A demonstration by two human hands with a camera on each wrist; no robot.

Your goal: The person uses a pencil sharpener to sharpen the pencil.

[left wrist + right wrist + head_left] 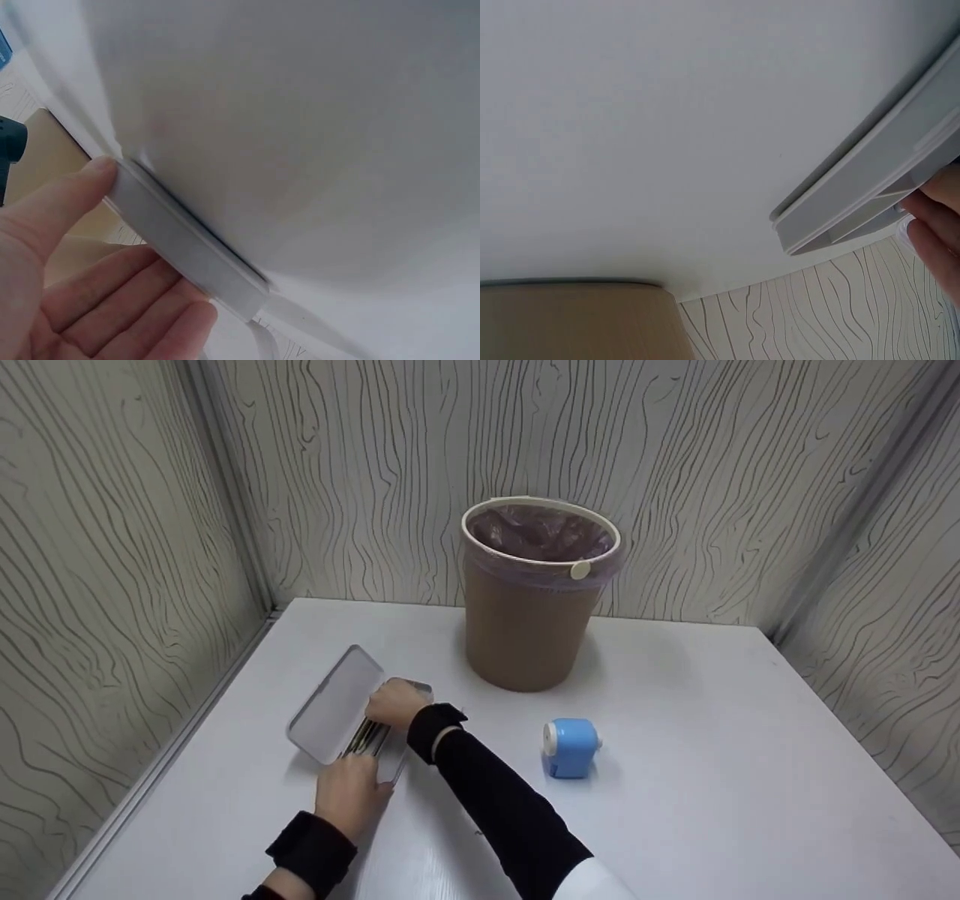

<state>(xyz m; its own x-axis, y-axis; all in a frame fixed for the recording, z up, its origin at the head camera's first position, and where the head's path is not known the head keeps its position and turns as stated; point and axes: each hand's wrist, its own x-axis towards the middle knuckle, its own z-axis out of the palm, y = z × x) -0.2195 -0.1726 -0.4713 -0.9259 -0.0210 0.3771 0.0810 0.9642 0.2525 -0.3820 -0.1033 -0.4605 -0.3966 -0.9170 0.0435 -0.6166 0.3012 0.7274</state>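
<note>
An open light-grey pencil case (335, 711) lies on the left of the table, its lid folded back to the left. Several slim dark pencils (366, 738) lie lengthwise inside. My left hand (348, 795) holds the near end; the left wrist view shows the thumb on one corner of the case's end wall (187, 238) and the fingers along its side. My right hand (396, 703) reaches into the far part of the case. In the right wrist view its fingers (937, 225) dip behind the case wall (870, 176), and I cannot tell whether they pinch anything.
A blue pencil sharpener (573, 747) with a white front stands right of the case. Behind it is a brown bin (529, 637) lined with a purple bag. Wood-patterned panels (390, 472) enclose the white table (697, 795) at the back and sides.
</note>
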